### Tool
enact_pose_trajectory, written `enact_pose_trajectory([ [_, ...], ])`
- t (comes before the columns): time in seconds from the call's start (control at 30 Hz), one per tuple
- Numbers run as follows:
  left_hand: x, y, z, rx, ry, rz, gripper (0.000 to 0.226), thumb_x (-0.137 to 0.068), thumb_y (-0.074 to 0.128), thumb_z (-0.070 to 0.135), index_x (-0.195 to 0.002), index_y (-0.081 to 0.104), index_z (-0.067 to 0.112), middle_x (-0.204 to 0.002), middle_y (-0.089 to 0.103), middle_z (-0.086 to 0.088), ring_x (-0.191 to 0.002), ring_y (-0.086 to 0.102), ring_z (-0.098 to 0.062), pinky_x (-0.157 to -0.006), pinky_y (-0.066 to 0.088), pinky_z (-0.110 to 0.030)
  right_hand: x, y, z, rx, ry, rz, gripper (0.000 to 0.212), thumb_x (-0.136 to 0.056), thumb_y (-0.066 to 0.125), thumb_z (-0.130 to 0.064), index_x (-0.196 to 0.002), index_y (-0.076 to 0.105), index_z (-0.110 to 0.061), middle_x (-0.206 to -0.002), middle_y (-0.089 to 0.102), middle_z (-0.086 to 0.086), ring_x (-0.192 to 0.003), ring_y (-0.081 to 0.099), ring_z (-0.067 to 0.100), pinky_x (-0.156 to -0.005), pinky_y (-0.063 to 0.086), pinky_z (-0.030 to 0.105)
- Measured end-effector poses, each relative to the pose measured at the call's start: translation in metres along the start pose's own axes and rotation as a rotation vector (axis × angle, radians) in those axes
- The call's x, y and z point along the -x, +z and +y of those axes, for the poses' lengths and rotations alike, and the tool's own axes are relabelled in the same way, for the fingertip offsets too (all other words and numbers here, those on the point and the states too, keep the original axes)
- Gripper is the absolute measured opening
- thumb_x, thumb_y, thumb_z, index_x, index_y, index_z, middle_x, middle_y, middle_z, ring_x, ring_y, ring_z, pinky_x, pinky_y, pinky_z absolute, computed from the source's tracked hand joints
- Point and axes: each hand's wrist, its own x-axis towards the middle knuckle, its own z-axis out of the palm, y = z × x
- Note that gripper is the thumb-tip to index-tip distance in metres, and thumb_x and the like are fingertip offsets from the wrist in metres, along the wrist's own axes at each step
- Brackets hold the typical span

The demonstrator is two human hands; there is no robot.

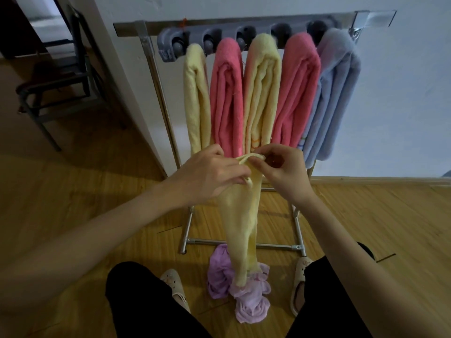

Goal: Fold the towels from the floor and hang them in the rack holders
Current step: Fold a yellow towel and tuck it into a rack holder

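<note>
A pale yellow towel (240,220) hangs down in front of me, bunched lengthwise, its lower end reaching the floor. My left hand (210,174) grips its top from the left. My right hand (280,169) pinches the top edge from the right. Both hands are close together at chest height. On the floor between my feet lies a crumpled lilac towel (244,289). Behind stands the grey holder strip (170,42) on a metal rack (158,76). Several folded towels hang from it: yellow (195,98), pink (227,98), yellow (262,93), pink (296,93), blue (334,93).
Wooden floor (73,191) all around. A dark metal chair (61,76) stands at the left past a white wall corner (117,69). The rack's base bars (268,245) sit just ahead of my slippered feet (175,286). A white wall (402,93) is behind the rack.
</note>
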Motion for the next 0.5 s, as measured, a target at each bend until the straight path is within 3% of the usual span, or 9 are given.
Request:
enact_pose_trajectory([
  [0.17,0.0011,0.0058,-0.0017,0.042,-0.160,0.079,0.027,-0.089,0.056,0.035,-0.094,0.069,0.012,-0.076,0.070,-0.001,-0.063,0.059,-0.018,-0.064,0.039,-0.025,0.0012,-0.0002,-0.0078,-0.091,0.034,-0.099,0.012,-0.081,0.074,-0.010,-0.090,0.073,-0.002,-0.076,0.070,0.018,-0.070,0.064,0.037,-0.063,0.051,0.046],
  [0.33,0.0049,0.0095,-0.0024,0.096,-0.244,0.112,0.029,-0.087,0.059,0.037,-0.092,0.065,0.009,-0.073,0.067,-0.002,-0.066,0.061,-0.018,-0.059,0.046,-0.026,0.0022,-0.0040,-0.0108,-0.133,0.067,-0.220,0.018,-0.084,0.072,-0.012,-0.099,0.072,-0.002,-0.074,0.070,0.018,-0.063,0.063,0.018,-0.059,0.052,0.030],
  [0.4,0.0053,0.0094,-0.0025,0.127,-0.265,0.125,0.029,-0.086,0.062,0.036,-0.092,0.064,0.008,-0.075,0.068,-0.003,-0.068,0.063,-0.017,-0.059,0.050,-0.029,0.0011,-0.0065,-0.0116,-0.171,0.091,-0.273,0.020,-0.086,0.068,-0.010,-0.104,0.070,-0.001,-0.084,0.072,0.018,-0.075,0.069,0.028,-0.069,0.058,0.038],
  [0.5,0.0056,0.0089,-0.0029,0.159,-0.299,0.135,0.026,-0.086,0.065,0.033,-0.093,0.064,0.008,-0.077,0.069,-0.003,-0.070,0.065,-0.016,-0.061,0.054,-0.035,-0.0011,-0.0093,-0.0112,-0.181,0.088,-0.361,0.024,-0.086,0.064,0.002,-0.110,0.067,0.001,-0.098,0.071,0.019,-0.092,0.068,0.036,-0.083,0.055,0.052],
])
